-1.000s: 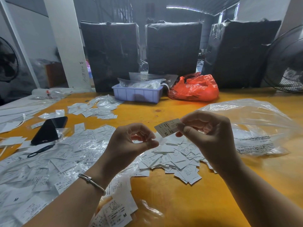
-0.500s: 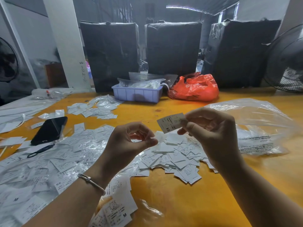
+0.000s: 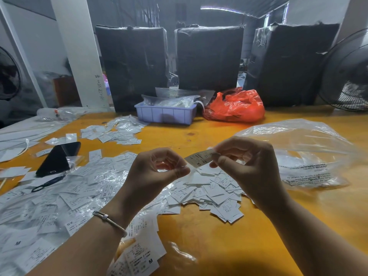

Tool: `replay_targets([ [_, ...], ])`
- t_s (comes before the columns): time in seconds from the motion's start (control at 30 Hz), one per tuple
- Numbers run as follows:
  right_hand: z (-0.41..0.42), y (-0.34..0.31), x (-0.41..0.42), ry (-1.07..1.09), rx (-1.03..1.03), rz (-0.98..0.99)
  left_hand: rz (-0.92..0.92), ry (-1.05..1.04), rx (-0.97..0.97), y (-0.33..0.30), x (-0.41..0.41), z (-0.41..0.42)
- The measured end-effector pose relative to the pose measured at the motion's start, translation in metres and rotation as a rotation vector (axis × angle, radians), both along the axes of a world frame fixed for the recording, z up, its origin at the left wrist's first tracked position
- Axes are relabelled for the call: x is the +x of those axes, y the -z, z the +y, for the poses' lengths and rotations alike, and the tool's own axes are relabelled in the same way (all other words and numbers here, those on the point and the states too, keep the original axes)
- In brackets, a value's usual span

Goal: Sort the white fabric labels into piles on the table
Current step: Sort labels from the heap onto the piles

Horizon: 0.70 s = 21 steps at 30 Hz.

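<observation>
My right hand [image 3: 249, 166] pinches a white fabric label [image 3: 199, 159] marked XS by its right end, above the yellow table [image 3: 219, 246]. My left hand [image 3: 157, 172] hovers just left of it, fingers curled and thumb against forefinger, with nothing visible in its grip; the thumb tip is close to the label's lower corner. Below both hands lies a loose pile of labels [image 3: 215, 194]. More labels are spread over clear plastic at the left [image 3: 65, 198]. A smaller pile sits farther back [image 3: 117, 132], and a stack marked M lies near the front edge [image 3: 141, 253].
A black phone [image 3: 57, 158] and a dark looped tool [image 3: 47, 183] lie among the left labels. A crumpled clear bag [image 3: 304, 156] is at the right. At the back stand a blue tray [image 3: 165, 114], a red bag [image 3: 235, 106], black wrapped bales and a fan [image 3: 350, 76].
My right hand has brought the XS label down and left, closer to my left hand's thumb. My left hand has stayed where it was.
</observation>
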State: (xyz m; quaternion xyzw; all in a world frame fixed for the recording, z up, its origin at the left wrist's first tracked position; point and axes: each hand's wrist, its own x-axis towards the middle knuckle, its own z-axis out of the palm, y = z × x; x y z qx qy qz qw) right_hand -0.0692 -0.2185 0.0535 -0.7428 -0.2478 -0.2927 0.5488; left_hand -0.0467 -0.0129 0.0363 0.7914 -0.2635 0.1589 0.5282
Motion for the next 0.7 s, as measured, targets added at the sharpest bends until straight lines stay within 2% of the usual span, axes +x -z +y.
replay_targets([
  [0.4, 0.004, 0.009, 0.01, 0.058, -0.255, 0.055, 0.06, 0.012, 0.031, 0.003, 0.001, -0.003],
  [0.53, 0.004, 0.011, 0.01, 0.096, -0.201, 0.039, 0.077, 0.031, 0.021, 0.004, 0.002, -0.004],
  [0.7, 0.008, 0.012, 0.009, 0.099, -0.273, 0.009, 0.1, 0.04, 0.0, 0.005, 0.001, -0.005],
])
